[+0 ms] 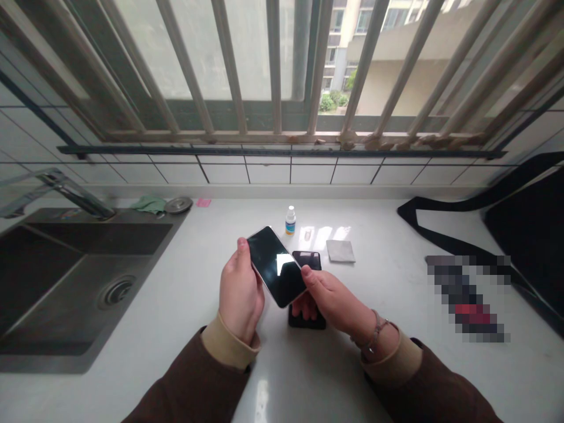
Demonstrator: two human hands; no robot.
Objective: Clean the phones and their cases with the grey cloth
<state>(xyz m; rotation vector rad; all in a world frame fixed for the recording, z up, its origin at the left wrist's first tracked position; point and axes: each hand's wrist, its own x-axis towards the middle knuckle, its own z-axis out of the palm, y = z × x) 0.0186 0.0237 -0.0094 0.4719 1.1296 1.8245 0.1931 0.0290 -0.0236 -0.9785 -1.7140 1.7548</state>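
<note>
Between my two hands a smartphone (272,262) is held tilted above the counter, its dark screen reflecting the window. My left hand (239,288) grips its left edge, thumb at the upper left corner. On the right edge, my right hand (332,295) pinches the phone with the thumb on top and fingers underneath. Below them a second dark, phone-like slab (307,324) lies on the counter, partly covered by my right hand and the held phone. A small white bottle (290,222) with a blue and orange label stands just beyond. Right of it lies a folded white cloth or wipe (341,251).
At the left is a steel sink (92,294) with a faucet (74,191). A green cloth (150,204), a metal drain cover (178,205) and a pink piece (203,202) sit behind it. A black bag (529,223) with its strap and a pixelated object occupy the right of the white counter (379,235).
</note>
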